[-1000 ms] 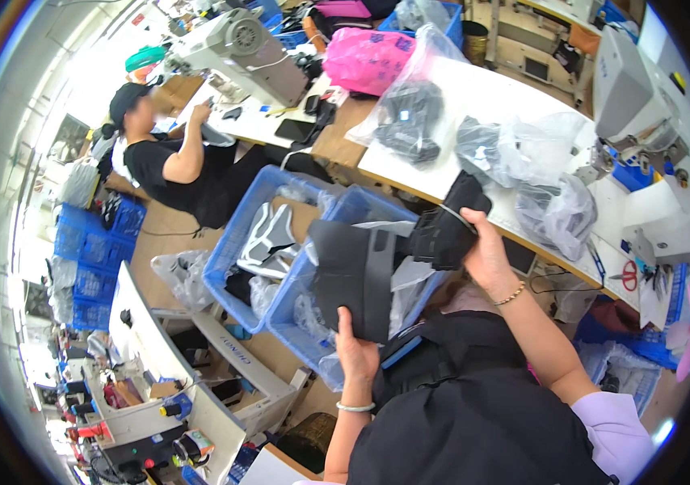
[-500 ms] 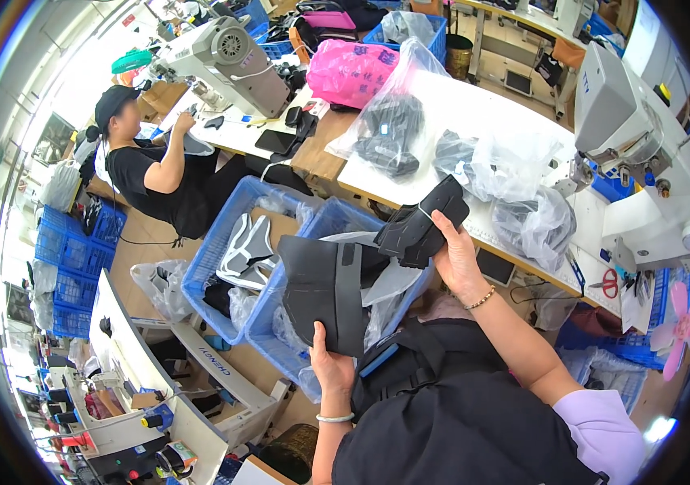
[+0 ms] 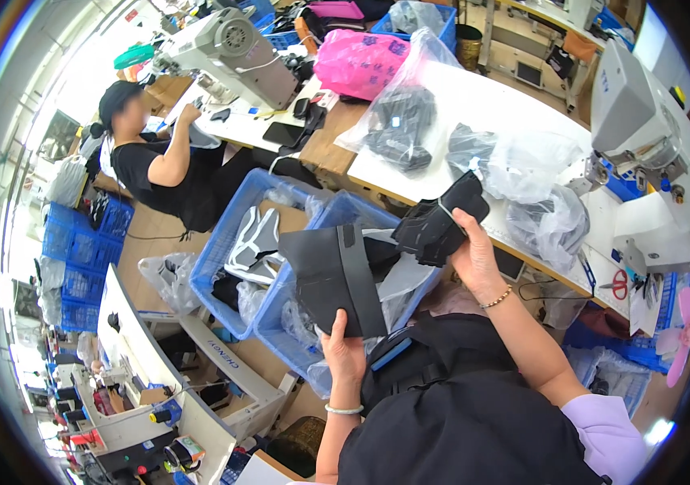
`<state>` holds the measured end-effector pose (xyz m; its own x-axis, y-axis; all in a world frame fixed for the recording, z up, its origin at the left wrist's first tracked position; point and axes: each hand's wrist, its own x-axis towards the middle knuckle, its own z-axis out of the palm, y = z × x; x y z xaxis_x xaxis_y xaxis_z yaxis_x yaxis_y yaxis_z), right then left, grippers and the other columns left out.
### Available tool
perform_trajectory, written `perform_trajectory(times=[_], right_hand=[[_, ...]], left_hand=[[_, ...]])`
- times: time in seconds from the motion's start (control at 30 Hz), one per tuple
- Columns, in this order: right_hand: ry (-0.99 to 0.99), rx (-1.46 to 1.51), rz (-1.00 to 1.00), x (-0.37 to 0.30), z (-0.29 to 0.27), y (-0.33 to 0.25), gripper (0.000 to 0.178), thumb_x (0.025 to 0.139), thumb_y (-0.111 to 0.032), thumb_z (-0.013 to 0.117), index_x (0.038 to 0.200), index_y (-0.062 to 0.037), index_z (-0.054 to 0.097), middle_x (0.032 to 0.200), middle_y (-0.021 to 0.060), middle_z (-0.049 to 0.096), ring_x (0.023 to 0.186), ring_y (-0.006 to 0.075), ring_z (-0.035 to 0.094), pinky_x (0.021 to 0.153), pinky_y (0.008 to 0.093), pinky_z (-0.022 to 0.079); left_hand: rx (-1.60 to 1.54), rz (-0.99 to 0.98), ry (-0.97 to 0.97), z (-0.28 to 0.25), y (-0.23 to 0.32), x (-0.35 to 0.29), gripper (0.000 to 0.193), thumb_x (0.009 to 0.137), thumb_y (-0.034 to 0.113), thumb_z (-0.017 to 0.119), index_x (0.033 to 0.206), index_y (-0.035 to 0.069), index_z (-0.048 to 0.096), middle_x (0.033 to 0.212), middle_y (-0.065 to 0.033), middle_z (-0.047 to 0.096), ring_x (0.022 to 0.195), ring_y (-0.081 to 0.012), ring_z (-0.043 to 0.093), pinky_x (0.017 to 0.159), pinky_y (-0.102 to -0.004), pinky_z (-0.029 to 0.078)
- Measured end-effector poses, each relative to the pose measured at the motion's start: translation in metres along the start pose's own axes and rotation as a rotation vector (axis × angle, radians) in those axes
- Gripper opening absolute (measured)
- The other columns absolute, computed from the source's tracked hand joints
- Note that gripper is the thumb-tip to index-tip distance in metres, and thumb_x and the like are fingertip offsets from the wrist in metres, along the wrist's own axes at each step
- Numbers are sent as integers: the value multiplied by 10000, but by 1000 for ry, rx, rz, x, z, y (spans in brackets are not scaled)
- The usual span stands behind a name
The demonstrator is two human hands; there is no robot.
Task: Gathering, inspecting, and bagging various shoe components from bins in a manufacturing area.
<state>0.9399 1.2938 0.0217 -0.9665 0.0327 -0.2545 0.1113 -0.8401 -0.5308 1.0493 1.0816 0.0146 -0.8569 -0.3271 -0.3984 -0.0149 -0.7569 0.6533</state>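
Note:
My left hand (image 3: 343, 356) grips the lower edge of a wide black flat panel (image 3: 329, 279), thumb on top; a raised strip runs down its right side. In my right hand (image 3: 476, 257) is a bundle of black cut pieces (image 3: 442, 222), bound with a thin pale band. Both are held up over a blue plastic crate (image 3: 268, 323) lined with clear plastic, whose contents they partly hide. A second blue crate (image 3: 208, 271) stands against it on the left, with grey-and-white cut pieces (image 3: 256, 242) inside.
A white worktable (image 3: 515, 105) carries bagged black pieces (image 3: 401, 133) and a pink bag (image 3: 361, 61). Red-handled scissors (image 3: 620, 283) lie by a sewing machine (image 3: 636, 105) at right. A co-worker (image 3: 163, 166) in black sits at another sewing machine (image 3: 236, 61).
The view has shifted slightly. The black panel has tilted a little, and the bound bundle has moved slightly right with my right hand. Both hands keep their hold.

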Motion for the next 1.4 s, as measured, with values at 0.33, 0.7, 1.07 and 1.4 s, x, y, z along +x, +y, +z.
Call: perform_trajectory(times=[0.33, 0.7, 1.07, 1.4], right_hand=[[-1, -81, 105, -13, 10, 2, 230, 819, -136, 625, 1026, -63, 558, 965, 4, 594, 908, 115, 558, 839, 298, 444], [-58, -166, 194, -26, 11, 11, 329, 809, -129, 649, 1095, -36, 515, 1025, 37, 564, 959, 138, 537, 872, 299, 429], [-59, -165, 200, -33, 4, 10, 368, 795, -117, 675, 1108, -22, 507, 1059, 51, 554, 983, 144, 530, 874, 295, 426], [-57, -228, 207, -32, 4, 4, 357, 802, -144, 652, 1095, -5, 502, 1016, 58, 558, 924, 145, 551, 828, 289, 452]], left_hand=[[70, 190, 29, 37, 14, 36, 337, 800, 36, 634, 1110, 65, 504, 1074, -57, 568, 976, -166, 566, 822, -306, 481], [-58, 256, -48, 73, 11, 41, 241, 829, 51, 561, 1064, 41, 506, 1025, -54, 564, 917, -148, 575, 798, -281, 481], [-44, 304, -86, 86, -9, 42, 242, 838, 38, 545, 1075, 15, 502, 1045, -76, 565, 930, -172, 581, 792, -288, 500], [-16, 216, -134, 82, -9, 41, 301, 816, 6, 591, 1108, 34, 526, 1078, -73, 563, 977, -178, 565, 847, -303, 481]])
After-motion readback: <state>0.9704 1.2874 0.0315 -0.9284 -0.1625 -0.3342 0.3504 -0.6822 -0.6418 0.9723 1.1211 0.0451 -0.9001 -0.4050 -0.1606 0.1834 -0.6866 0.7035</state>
